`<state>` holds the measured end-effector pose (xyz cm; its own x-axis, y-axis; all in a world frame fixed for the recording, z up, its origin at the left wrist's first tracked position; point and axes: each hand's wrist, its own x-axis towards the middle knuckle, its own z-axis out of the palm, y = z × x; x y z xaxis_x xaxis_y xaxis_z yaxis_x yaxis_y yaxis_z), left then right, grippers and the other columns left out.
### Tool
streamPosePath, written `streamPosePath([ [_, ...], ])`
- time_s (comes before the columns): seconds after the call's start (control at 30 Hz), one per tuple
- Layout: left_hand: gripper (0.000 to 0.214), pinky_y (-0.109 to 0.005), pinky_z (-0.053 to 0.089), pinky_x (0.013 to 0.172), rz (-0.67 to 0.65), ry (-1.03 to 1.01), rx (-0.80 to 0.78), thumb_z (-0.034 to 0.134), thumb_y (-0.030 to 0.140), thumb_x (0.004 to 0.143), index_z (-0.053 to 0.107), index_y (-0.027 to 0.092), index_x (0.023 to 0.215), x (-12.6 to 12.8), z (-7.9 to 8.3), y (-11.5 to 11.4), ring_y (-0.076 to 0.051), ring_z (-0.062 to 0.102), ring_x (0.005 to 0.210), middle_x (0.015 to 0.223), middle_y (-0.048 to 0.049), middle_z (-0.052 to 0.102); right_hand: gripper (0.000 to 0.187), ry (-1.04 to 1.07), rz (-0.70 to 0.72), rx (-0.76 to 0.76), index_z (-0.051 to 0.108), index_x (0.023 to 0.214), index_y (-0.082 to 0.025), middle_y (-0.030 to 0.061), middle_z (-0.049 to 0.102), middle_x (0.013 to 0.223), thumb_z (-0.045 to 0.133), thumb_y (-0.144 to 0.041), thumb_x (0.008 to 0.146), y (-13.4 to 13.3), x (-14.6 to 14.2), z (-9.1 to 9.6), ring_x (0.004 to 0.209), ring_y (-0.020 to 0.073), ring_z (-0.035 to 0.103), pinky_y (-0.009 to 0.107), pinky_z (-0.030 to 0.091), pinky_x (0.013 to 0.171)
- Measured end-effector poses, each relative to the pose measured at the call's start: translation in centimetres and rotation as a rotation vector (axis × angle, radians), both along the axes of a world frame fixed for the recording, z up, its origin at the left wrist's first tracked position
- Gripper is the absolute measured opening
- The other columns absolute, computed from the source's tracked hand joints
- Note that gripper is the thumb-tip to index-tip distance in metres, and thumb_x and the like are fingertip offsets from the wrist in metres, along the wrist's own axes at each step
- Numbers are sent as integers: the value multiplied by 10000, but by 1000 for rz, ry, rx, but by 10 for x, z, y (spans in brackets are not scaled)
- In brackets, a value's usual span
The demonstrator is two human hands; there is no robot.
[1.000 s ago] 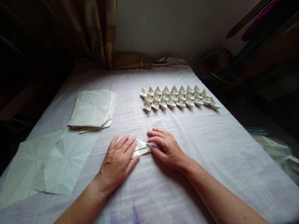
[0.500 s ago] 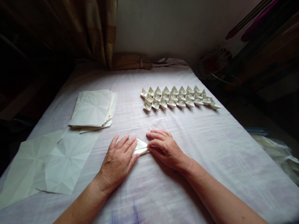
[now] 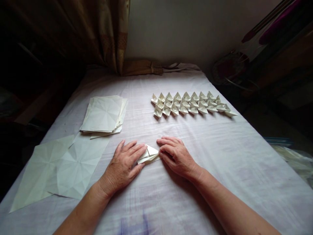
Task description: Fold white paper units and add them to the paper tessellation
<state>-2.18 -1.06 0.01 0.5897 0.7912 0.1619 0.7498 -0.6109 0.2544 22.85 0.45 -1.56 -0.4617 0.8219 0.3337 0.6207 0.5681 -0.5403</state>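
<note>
Both hands lie low on the white cloth (image 3: 195, 169), meeting over one small folded paper piece (image 3: 149, 154).

Well to the left of the left hand, two large creased sheets (image 3: 56, 166) lie flat and overlapping, their fold lines radiating from the centre. Beyond the left hand and somewhat left of it sits a stack of creased sheets (image 3: 104, 114), edges slightly fanned.

Left hand (image 3: 122, 166): palm down, flat, fingers lightly spread and pointing toward the right hand. Its fingertips press on the left end of the folded piece.

Folded piece: between the two hands and touching both. Off-white paper, folded small into several layers, with a pointed flap on top and a flatter layer showing beneath along the near edge.

Right hand (image 3: 177, 156): palm down, fingers loosely bent, fingertips against the right end of the piece. The thumb is hidden, so whether it pinches the paper or only presses it cannot be determined.

Beyond the right hand, well apart from it, small folded paper boats (image 3: 190, 103) stand in close staggered rows. Far to the right of the right hand, off the cloth, lies crumpled clear plastic (image 3: 293, 160).
</note>
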Motion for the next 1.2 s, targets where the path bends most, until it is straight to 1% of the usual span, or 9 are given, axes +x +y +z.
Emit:
streamPosePath([
  [0.1,449,-551,215,1147,10,-6,90,538,258,908,520,241,1357,6,2,-4,-274,480,1282,1337,-74,602,97,-1,7,1,657,889,-232,51,680,1212,566,-201,901,0,0,1,1205,247,553,445,374,1013],
  [0.2,367,-509,283,1115,5,-11,136,532,212,898,605,239,1256,12,3,-6,-268,503,1223,1294,-81,605,96,-5,11,-2,658,893,-235,51,678,1215,572,-191,891,0,1,2,1212,249,547,447,373,1011],
  [0.33,280,-425,421,964,14,-30,127,558,206,887,660,233,1147,18,3,-6,-247,545,1052,1109,-73,643,166,-35,30,-8,674,980,-247,53,662,1240,616,-173,844,-1,1,3,1230,257,527,453,362,1018],
  [0.43,227,-372,447,860,38,-42,160,553,234,913,673,235,1106,21,1,-7,-220,559,939,981,-54,655,204,-73,24,39,699,1026,-278,56,662,1239,643,-200,846,-2,-1,1,1218,268,532,462,359,1006],
  [0.6,200,-315,436,761,89,-86,186,515,283,954,701,240,1014,24,-2,-9,-175,557,805,848,-29,655,96,-45,-69,91,738,886,-295,36,701,1162,664,-242,857,-1,-8,-5,1164,267,570,453,371,976],
  [0.7,209,-314,431,754,136,-120,117,508,288,956,709,240,927,23,2,-10,-173,563,785,813,-25,660,64,-44,-107,51,725,841,-271,39,700,1174,663,-269,859,-2,-11,-4,1181,280,562,475,364,985],
  [0.83,214,-329,425,761,197,-134,18,521,295,949,676,217,823,22,7,-12,-183,572,780,787,-21,667,87,-29,-155,4,699,796,-247,58,693,1192,647,-278,858,-3,-14,-1,1210,298,542,513,356,1005],
  [0.97,203,-335,406,753,251,-72,20,517,294,952,649,207,824,23,8,-12,-188,564,773,790,-24,655,105,-18,-189,-8,672,769,-234,68,677,1224,624,-264,858,-3,-17,1,1233,305,520,521,360,1012],
  [1.2,207,-367,376,750,308,103,85,503,287,956,586,200,788,28,9,-12,-223,525,781,773,-37,617,106,-60,-217,-21,621,743,-218,77,673,1225,616,-237,848,-3,-23,4,1232,323,517,543,359,995],
])
